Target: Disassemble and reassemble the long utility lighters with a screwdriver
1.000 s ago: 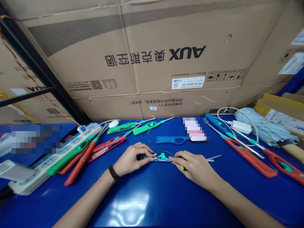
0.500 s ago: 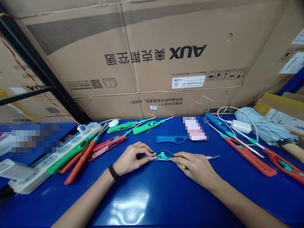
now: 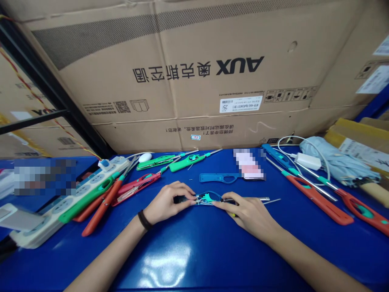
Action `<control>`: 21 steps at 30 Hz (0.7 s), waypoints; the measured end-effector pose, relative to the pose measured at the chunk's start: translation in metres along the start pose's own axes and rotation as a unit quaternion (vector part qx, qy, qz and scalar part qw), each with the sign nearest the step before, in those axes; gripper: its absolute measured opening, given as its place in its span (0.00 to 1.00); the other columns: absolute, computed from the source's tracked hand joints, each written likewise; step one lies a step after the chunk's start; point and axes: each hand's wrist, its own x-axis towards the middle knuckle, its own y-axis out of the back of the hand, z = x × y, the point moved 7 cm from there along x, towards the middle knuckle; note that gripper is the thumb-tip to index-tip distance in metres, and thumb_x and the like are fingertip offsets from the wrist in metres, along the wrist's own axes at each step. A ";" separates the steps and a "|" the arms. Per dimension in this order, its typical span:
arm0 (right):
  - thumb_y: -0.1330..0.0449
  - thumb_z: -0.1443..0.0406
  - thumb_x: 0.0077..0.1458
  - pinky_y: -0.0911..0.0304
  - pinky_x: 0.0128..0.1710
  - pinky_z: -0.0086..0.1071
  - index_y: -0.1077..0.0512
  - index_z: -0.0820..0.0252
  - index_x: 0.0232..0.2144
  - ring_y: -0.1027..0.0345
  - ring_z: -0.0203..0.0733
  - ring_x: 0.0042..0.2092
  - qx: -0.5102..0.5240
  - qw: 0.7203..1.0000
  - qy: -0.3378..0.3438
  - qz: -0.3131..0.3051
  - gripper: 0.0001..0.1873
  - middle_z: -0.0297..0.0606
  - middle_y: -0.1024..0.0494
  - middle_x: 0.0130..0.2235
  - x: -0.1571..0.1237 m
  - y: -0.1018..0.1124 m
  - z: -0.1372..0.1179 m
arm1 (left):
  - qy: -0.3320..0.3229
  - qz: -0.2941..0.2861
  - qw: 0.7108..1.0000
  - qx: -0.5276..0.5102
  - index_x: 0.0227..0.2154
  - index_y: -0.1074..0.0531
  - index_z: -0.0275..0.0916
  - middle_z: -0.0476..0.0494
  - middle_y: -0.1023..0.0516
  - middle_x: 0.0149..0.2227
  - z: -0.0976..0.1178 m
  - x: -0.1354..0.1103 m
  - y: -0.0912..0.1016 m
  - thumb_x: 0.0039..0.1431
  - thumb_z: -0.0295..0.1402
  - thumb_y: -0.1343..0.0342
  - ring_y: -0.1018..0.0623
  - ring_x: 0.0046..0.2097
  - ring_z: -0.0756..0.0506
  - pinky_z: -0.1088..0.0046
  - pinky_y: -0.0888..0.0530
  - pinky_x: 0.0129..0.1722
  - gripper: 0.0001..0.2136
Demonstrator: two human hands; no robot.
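An opened blue long-nosed lighter (image 3: 208,198), with white wires and a green trigger showing inside, lies on the blue table between my hands. My left hand (image 3: 170,202) pinches its left end between thumb and fingers. At the other end, my right hand (image 3: 251,213) has its fingertips closed on the lighter near the trigger. Under the right palm shows a bit of something yellow (image 3: 233,215), mostly hidden. A metal tube (image 3: 263,199) and a thin rod stick out past the right hand. Just behind lies a loose blue casing half (image 3: 215,177).
Green lighters (image 3: 192,162) and an opened red lighter (image 3: 137,186) lie back left, near a white power strip (image 3: 65,202). To the right are orange lighters (image 3: 320,199), a white charger (image 3: 308,161) with cable, and a folded umbrella (image 3: 337,162). A phone (image 3: 247,164) lies behind; large cardboard (image 3: 188,40) stands at the back.
My right fingertips have shifted slightly left along the lighter, toward the green trigger, and more of the metal tube shows behind that hand. My left hand stays in place.
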 end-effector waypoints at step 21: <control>0.46 0.69 0.59 0.31 0.30 0.27 0.33 0.52 0.51 0.24 0.36 0.36 0.070 0.994 -0.021 0.077 0.18 0.32 0.21 0.44 -0.001 0.004 0.003 | 0.000 0.001 1.000 -0.001 0.32 0.23 0.41 0.45 0.22 0.38 0.000 -0.001 0.000 0.56 0.33 0.42 0.24 0.40 0.47 0.69 0.29 0.43 0.04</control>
